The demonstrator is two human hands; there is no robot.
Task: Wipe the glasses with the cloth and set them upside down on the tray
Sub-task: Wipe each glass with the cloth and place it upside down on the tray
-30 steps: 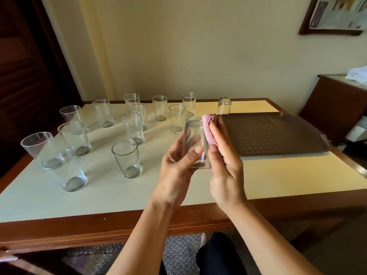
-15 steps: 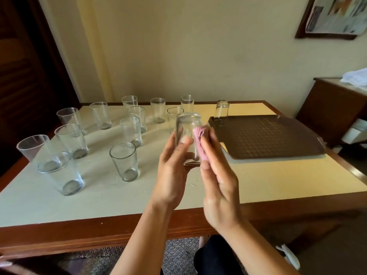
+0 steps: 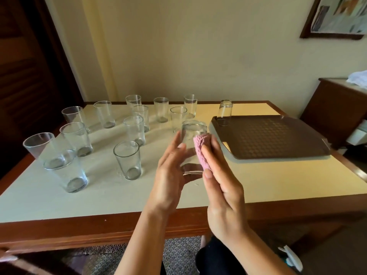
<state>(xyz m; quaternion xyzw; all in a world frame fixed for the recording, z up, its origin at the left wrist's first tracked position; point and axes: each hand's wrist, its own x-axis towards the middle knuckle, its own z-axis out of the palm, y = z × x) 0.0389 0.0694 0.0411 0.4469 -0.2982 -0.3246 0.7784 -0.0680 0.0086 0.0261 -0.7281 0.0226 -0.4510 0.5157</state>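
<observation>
Barely begun: beyond the right grip (image 3: 222, 187), the tray (image 3: 278, 153) carries one inverted glass (image 3: 224, 112); a dozen upright glasses (image 3: 128, 159) wait on the counter (image 3: 278, 181) left of the left grip (image 3: 170, 175), whose fingers curl round the held glass (image 3: 191, 147) while the right's press the cloth (image 3: 202, 151) to it

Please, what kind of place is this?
Probably a room in a home: a wooden-edged table against a plain wall, a framed picture hanging above, and a wooden cabinet beside it.

A cream wall (image 3: 208, 56) carries a framed picture (image 3: 337, 16) upper right. Dark wooden door (image 3: 23, 76) left, brown cabinet (image 3: 337, 102) right, patterned rug (image 3: 123, 255) beneath the wood-edged counter (image 3: 79, 229).
</observation>
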